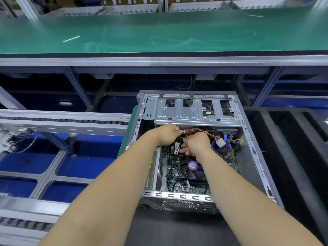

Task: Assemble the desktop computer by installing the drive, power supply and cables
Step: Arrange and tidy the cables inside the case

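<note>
Both bare forearms reach from the bottom edge into the open computer case (252,153), which lies on its side on a dark mat, its side panel off. Inside it, largest first: the silver drive cage (195,111) spans the far end, the power supply (153,173) sits along the left wall with its label facing up, the motherboard (173,167) covers the floor, and a black cooler fan (192,170) with a purple hub sticker sits on the board.

A bundle of red, yellow and black power cables (204,131) runs just under the cage to a white connector (220,143) lying loose beside blue data cables (213,145) — near the case's right side. The left hand (166,134) is curled over the bundle's left end, gripping it. The right hand (196,143) is just beside it, fingers bent down and pinched on a thin wire above the board.

Fingertips of both hands are hidden by the knuckles, and what the wires plug into cannot be made out. The case's near right corner is covered by the right forearm.
</note>
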The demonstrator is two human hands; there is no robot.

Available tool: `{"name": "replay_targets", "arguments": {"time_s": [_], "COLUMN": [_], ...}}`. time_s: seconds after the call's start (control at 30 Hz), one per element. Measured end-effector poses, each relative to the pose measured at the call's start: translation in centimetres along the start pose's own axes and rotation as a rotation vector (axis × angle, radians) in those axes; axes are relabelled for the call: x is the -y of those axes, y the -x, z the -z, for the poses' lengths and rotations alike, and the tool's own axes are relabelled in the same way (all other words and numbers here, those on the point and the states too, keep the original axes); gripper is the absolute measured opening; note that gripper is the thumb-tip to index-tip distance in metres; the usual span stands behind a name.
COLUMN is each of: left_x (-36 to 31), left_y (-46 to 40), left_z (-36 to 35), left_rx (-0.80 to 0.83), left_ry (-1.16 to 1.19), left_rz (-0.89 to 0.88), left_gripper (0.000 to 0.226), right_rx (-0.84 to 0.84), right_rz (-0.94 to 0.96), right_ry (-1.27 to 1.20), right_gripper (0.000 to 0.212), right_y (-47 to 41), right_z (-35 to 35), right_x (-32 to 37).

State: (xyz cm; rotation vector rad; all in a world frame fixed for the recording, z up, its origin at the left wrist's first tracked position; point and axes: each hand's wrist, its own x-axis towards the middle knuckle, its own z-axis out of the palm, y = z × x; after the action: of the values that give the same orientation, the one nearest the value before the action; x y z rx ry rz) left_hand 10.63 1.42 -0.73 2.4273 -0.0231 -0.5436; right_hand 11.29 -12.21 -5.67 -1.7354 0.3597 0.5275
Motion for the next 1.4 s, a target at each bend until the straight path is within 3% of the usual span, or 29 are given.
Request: {"name": "replay_targets", "arguments": {"time_s": [0.23, 0.53, 0.83, 1.0, 1.2, 1.4], "left_x": [-0.2, -0.1, -0.3, -0.3, -0.4, -0.2], "left_y": [0.8, 1.5, 1.6, 1.7, 1.6, 1.4], "left_z": [-1.0, -0.8, -0.8, -0.8, -0.9, -0.8], "left_rx": [-0.278, -0.372, -0.345, -0.358, -0.350, -0.358], "left_ry": [-0.444, -0.160, -0.264, -0.360, -0.440, -0.405], "left_rz": [-0.119, -0.117, -0.176, -0.211, -0.252, -0.256], "left_gripper": [0.023, 0.020, 0.023, 0.028, 0.024, 0.019], "right_rx": [-0.086, -0.032, 0.191, 0.338, 0.147, 0.059], "right_rz": [0.070, 0.152, 0.217, 0.244, 0.284, 0.432], "right_ry": [0.168, 0.127, 0.080, 0.077, 0.106, 0.274], "right_gripper": [0.011, 0.006, 0.010, 0.028, 0.012, 0.018], "right_y": [0.8, 2.2, 2.3, 2.1, 1.9, 1.6], "right_z": [1.2, 2.1, 3.3, 4.3, 4.3, 3.6], "right_x": [0.1, 0.0, -0.1, -0.2, -0.4, -0.7]}}
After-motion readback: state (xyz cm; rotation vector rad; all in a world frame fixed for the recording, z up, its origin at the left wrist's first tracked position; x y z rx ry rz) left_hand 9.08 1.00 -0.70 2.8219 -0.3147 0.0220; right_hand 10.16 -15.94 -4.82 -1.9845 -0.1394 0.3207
